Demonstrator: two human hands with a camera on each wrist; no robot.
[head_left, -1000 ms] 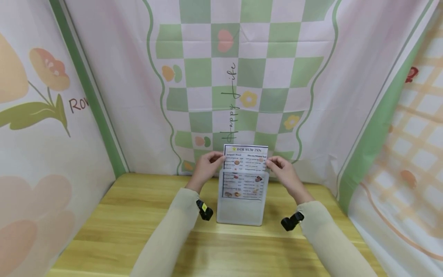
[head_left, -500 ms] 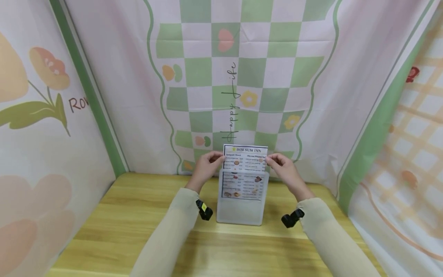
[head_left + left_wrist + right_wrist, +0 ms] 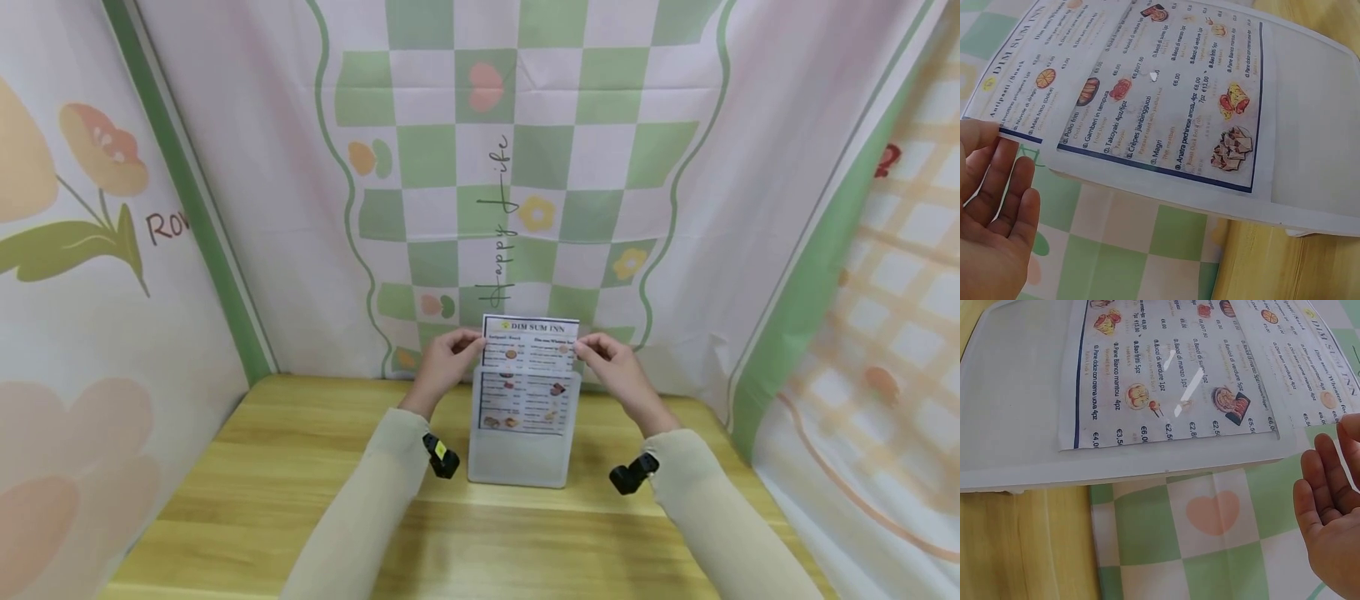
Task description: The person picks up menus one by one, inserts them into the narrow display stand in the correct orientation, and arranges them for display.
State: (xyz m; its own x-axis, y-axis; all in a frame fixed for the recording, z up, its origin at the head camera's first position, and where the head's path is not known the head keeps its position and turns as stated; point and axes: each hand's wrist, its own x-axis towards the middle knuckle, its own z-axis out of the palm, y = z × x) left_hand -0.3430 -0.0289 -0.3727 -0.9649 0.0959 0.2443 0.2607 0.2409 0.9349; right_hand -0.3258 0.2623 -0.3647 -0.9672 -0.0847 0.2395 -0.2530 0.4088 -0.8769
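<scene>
A printed "DIM SUM INN" menu sheet point(image 3: 531, 354) stands upright, its lower part behind the clear front of a white-edged menu holder point(image 3: 517, 461). The top part of the sheet sticks out above the holder's upper edge. My left hand point(image 3: 444, 367) pinches the sheet's left edge near the top between thumb and index finger. At the opposite edge, my right hand point(image 3: 618, 375) pinches the paper the same way. In the left wrist view, the other fingers of the left hand point(image 3: 997, 212) are loosely bent below the sheet point(image 3: 1160, 94). Below the sheet's bottom edge, the holder's lower part shows plain white.
The holder stands on a wooden table point(image 3: 285, 500), near its back. Behind the table hangs a green-and-white checkered cloth point(image 3: 517, 158) with "Happy Life" on it. Printed curtains point(image 3: 82, 333) close in the sides. A small black camera sits on each wrist.
</scene>
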